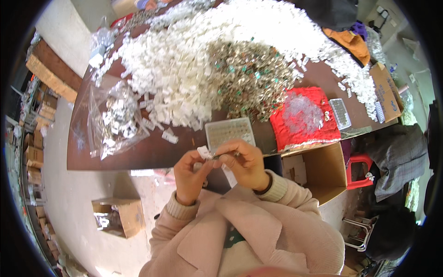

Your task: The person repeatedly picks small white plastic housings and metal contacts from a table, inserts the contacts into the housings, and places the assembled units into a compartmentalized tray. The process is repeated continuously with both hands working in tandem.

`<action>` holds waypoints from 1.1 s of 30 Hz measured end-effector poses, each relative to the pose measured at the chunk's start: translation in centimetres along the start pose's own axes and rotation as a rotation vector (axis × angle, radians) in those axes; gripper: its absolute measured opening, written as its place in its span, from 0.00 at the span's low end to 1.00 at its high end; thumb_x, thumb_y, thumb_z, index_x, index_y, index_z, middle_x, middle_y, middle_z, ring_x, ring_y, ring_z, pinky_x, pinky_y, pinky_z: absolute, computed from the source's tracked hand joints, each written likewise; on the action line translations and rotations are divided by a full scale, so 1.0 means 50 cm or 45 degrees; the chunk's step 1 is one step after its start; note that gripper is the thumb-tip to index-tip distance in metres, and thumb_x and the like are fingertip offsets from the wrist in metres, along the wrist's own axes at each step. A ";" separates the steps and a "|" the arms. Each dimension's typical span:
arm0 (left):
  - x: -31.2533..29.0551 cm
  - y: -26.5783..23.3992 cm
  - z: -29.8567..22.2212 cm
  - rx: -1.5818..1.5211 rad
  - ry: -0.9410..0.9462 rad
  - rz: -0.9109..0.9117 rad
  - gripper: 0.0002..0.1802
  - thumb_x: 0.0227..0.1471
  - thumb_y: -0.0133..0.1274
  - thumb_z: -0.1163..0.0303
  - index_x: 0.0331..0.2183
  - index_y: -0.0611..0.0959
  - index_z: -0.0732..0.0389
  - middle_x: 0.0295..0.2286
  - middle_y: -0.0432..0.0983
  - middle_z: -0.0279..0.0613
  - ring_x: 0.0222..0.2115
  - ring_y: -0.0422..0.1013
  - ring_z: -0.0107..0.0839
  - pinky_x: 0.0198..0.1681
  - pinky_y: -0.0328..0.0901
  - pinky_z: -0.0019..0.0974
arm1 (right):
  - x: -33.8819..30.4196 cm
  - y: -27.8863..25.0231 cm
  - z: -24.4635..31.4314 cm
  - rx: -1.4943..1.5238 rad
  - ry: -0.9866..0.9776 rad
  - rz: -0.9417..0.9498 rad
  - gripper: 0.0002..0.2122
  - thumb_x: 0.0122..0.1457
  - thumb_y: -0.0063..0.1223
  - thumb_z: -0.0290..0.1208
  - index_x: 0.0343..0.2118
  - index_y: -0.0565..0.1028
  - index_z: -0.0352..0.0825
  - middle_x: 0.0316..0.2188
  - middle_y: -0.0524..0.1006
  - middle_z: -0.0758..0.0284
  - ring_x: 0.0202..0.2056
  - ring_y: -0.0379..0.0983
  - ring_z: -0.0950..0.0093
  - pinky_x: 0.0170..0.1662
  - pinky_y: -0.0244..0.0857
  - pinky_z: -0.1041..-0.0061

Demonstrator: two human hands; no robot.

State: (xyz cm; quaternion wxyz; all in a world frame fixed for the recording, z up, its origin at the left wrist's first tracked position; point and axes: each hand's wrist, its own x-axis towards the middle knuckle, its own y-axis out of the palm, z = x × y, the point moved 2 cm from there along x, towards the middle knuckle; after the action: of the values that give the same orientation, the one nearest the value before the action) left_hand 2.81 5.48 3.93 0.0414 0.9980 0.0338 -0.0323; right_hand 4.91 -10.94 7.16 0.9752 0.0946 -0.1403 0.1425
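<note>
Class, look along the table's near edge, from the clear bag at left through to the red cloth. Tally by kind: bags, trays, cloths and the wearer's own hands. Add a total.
Clear plastic bag: 1
Tray: 1
Red cloth: 1
Wearer's left hand and right hand: 2
Total: 5

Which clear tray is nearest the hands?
The wider tray, just beyond the right hand; the narrower tray lies farther right, past the red cloth.
</note>
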 end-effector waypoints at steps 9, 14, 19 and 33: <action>-0.011 -0.006 0.016 -0.469 -0.284 0.208 0.14 0.54 0.58 0.80 0.44 0.80 0.67 0.31 0.82 0.37 0.25 0.72 0.18 0.26 0.66 0.23 | 0.000 0.004 -0.013 0.161 -0.011 -0.049 0.06 0.63 0.49 0.17 0.42 0.73 0.27 0.37 0.77 0.64 0.35 0.76 0.80 0.38 0.71 0.81; 0.002 -0.002 0.025 -0.836 -0.073 0.218 0.11 0.54 0.57 0.82 0.41 0.78 0.65 0.38 0.80 0.46 0.32 0.77 0.27 0.35 0.71 0.28 | 0.006 0.006 -0.007 -0.341 -0.207 -0.116 0.06 0.58 0.54 0.16 0.38 0.75 0.29 0.33 0.78 0.64 0.34 0.75 0.74 0.37 0.70 0.78; -0.002 -0.017 0.031 -0.905 -0.069 0.130 0.10 0.52 0.57 0.84 0.38 0.77 0.64 0.41 0.80 0.48 0.36 0.76 0.26 0.40 0.71 0.29 | 0.007 0.024 -0.017 -0.491 -0.265 -0.188 0.08 0.53 0.60 0.15 0.35 0.76 0.31 0.32 0.77 0.63 0.34 0.75 0.67 0.36 0.69 0.75; -0.015 -0.011 0.044 -0.399 0.498 -0.138 0.14 0.48 0.60 0.87 0.37 0.78 0.65 0.37 0.80 0.46 0.33 0.73 0.20 0.37 0.69 0.24 | 0.014 0.021 -0.012 -0.458 -0.137 0.016 0.08 0.51 0.61 0.15 0.34 0.79 0.32 0.31 0.79 0.63 0.30 0.76 0.72 0.33 0.69 0.77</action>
State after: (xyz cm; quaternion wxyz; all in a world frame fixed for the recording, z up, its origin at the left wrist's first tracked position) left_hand 1.92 5.81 1.75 0.1866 0.9634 0.0991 0.1648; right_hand 5.38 -9.64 6.96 0.9666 -0.0745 -0.2162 0.1158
